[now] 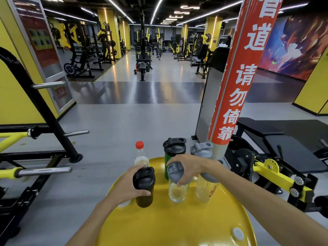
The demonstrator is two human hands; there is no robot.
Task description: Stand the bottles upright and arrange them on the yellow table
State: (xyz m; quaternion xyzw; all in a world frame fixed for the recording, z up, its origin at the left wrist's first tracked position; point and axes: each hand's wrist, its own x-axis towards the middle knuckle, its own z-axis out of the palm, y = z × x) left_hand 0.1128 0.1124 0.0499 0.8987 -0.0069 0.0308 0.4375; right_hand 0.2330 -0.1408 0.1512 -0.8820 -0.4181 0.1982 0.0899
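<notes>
Several bottles stand upright on the round yellow table (177, 226). My left hand (129, 185) grips a dark shaker bottle with a black lid (144, 197) near the table's left side. My right hand (188, 169) holds the grey lid of a clear shaker bottle (178, 191) in the middle. Behind them stand a clear plastic bottle with a red cap (140, 154), a green bottle with a black lid (174, 150) and a grey-lidded bottle (201, 150). Another clear bottle with red lettering (206, 189) stands to the right, partly behind my right forearm.
A red and grey pillar (236, 96) rises just behind the table's far right. A black and yellow weight bench (276, 157) sits to the right, a black rack with chrome pegs (51, 139) to the left. A small grey disc (237, 234) lies on the table's near right.
</notes>
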